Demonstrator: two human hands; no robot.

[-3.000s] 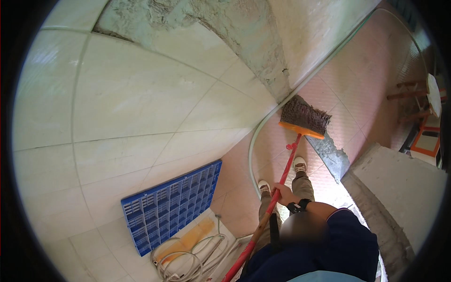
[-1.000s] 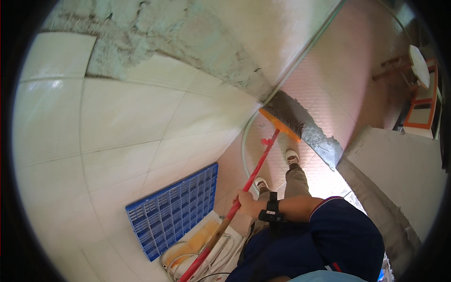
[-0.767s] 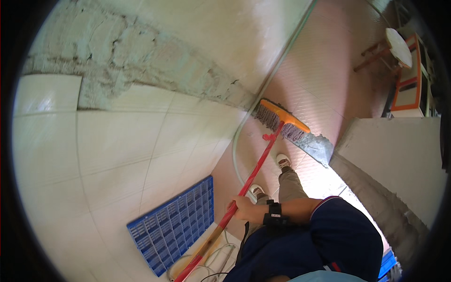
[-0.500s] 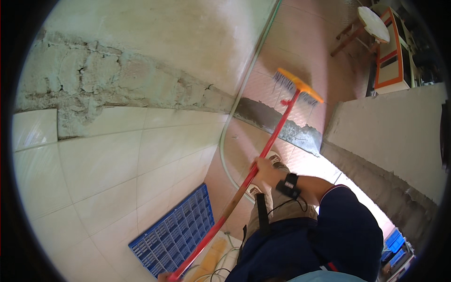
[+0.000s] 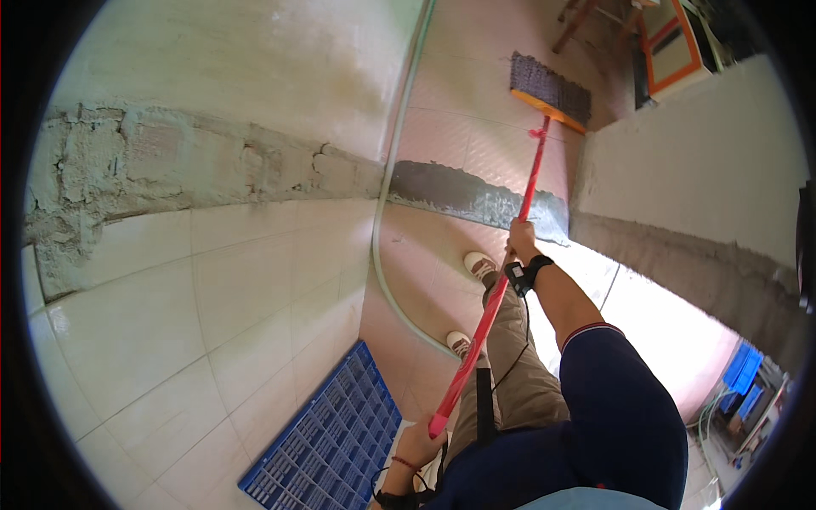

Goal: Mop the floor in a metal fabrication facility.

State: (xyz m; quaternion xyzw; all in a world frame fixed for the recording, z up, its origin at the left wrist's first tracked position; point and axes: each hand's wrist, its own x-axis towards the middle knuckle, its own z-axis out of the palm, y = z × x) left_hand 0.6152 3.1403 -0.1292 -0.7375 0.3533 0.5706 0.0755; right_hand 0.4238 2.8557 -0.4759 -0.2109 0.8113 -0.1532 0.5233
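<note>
Pinkish floor tiles (image 5: 433, 268) run up the middle of the frame, bordered at left by cream wall tiles (image 5: 144, 331) and at upper right by a pale wall (image 5: 697, 153). Near the top, right of centre, the grey strands of a string mop (image 5: 552, 83) are spread beyond its orange bar (image 5: 551, 112); how firmly they are pressed down cannot be told. Its red handle (image 5: 482, 337) is held by both hands, set well apart: the left hand (image 5: 419, 442) is closed round the end at lower centre, and the right hand (image 5: 521, 236) is clamped partway toward the head.

With that spacing, the stroke is probably best steered by the right hand and driven by the left, the handle kept low so that the strands lie flat. Care seems needed at the bar's right end, close to the pale wall. The dark grey strip (image 5: 459, 200) crossed by the handle looks ragged, so it is best passed over lightly, lest strands be snagged. The pale green hose (image 5: 375, 246), curving at left of centre, should likewise be avoided.
</note>
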